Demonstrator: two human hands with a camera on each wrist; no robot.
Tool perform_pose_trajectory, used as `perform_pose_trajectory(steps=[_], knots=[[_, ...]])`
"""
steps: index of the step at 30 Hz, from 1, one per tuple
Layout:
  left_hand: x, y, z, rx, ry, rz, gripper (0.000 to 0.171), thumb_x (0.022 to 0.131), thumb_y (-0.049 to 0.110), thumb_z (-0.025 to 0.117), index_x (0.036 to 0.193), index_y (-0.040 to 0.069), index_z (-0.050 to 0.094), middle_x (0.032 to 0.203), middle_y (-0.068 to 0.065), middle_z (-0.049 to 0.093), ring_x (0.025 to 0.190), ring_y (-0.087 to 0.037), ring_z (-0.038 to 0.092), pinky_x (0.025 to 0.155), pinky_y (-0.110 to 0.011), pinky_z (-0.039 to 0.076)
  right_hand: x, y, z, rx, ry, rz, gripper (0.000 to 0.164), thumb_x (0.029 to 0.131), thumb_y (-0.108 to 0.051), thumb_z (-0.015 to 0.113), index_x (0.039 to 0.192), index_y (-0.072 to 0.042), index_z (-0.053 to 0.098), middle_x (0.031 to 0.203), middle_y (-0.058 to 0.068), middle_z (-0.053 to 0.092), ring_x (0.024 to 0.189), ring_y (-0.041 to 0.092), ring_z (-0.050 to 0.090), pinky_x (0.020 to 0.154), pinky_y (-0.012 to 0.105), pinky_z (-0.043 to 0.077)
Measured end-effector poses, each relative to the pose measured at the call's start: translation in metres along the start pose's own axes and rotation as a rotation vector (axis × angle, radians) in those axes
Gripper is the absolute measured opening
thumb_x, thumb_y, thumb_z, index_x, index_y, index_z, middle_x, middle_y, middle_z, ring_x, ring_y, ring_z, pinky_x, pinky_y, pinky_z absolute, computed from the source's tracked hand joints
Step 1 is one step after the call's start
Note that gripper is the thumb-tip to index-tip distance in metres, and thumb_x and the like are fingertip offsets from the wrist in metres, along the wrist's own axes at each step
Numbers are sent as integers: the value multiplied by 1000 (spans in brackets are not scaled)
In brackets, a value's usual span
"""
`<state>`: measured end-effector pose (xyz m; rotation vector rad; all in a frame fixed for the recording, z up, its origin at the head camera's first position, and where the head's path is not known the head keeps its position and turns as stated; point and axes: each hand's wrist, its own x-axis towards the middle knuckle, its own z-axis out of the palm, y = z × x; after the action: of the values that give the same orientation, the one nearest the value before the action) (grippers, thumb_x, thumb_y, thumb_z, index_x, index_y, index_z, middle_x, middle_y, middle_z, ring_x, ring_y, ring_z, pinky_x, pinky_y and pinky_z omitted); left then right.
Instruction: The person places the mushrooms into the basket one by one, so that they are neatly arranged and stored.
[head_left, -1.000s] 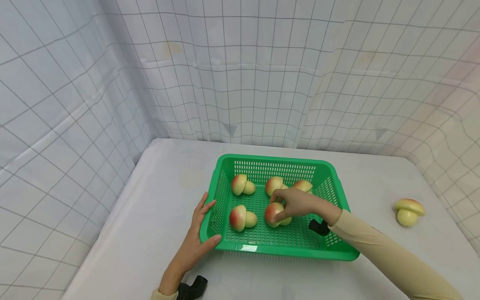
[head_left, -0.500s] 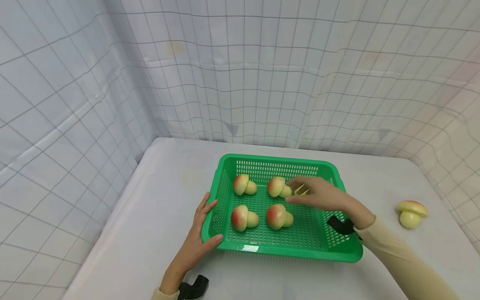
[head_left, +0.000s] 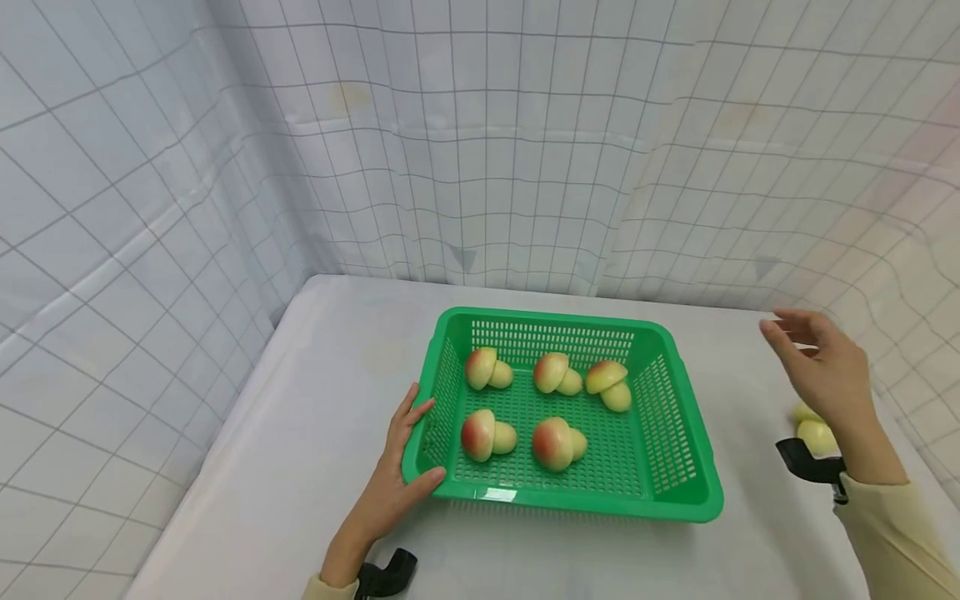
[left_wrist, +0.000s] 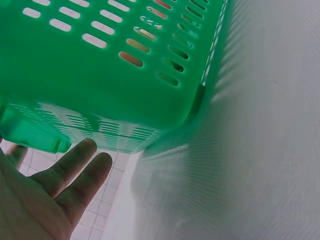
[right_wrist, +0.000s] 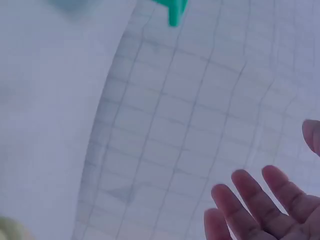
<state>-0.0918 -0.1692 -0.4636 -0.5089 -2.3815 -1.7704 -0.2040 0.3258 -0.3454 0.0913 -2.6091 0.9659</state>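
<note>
My left hand (head_left: pixel 390 487) rests at the near left corner of a green plastic basket (head_left: pixel 570 503), its thumb on the front rim and its fingers spread along the left side. In the left wrist view those fingers (left_wrist: pixel 82 192) are straight against the basket's outside. Several mushroom-shaped pieces with red-yellow caps lie inside, among them a front middle mushroom (head_left: pixel 557 444) and a back right mushroom (head_left: pixel 609 383). My right hand (head_left: pixel 828 367) is raised to the right of the basket, holding nothing, fingers loosely bent. It partly hides another mushroom (head_left: pixel 816 437) on the table.
A white-covered table (head_left: pixel 315 400) lies under everything. A white curtain with a grid of lines (head_left: pixel 510 167) rises behind the table and along both sides. Black wrist mounts (head_left: pixel 386 575) sit on both wrists.
My right hand has left the front middle mushroom, passed over the back right one, and moved out of the basket to the right. The left hand stays at the corner.
</note>
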Motion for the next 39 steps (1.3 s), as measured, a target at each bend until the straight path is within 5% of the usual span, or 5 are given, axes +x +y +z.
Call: perform_pose_trajectory(steps=[3, 7, 10, 24, 39], knots=[[1, -1, 0, -5, 7, 1, 75, 84, 10, 63, 149, 18, 26, 158, 4, -1, 142, -28, -1, 97, -70, 12, -4, 24, -6, -33, 91, 111, 53, 95, -37, 54, 134, -2, 49, 114, -5, 56, 101, -1, 48, 75, 14, 32], [1, -1, 0, -10, 10, 2, 75, 84, 11, 63, 149, 17, 26, 158, 4, -1, 141, -28, -1, 96, -71, 12, -10, 50, -8, -105, 111, 194, 61, 96, -35, 51, 139, 7, 38, 131, 30, 45, 119, 42, 42, 88, 43, 35], [1, -1, 0, -8, 5, 6, 75, 84, 10, 63, 149, 17, 26, 158, 3, -2, 142, -28, -1, 96, -70, 12, -16, 68, -6, -168, 80, 250, 71, 96, -38, 49, 140, 14, 28, 132, 42, 34, 116, 60, 31, 87, 65, 26], [0, 1, 0, -6, -7, 6, 76, 84, 10, 62, 150, 17, 25, 158, 5, -2, 142, -26, -1, 96, -70, 13, -35, 119, 0, -230, -132, 569, 98, 92, -61, 38, 142, 17, 5, 131, 51, 15, 116, 66, 21, 82, 69, 27], [1, 2, -1, -10, -1, -5, 75, 84, 10, 62, 149, 16, 26, 158, 5, -2, 142, -27, 0, 96, -70, 13, -46, 126, 11, -182, -130, 547, 89, 95, -51, 41, 137, 23, 16, 123, 51, 30, 105, 63, 37, 80, 63, 34]])
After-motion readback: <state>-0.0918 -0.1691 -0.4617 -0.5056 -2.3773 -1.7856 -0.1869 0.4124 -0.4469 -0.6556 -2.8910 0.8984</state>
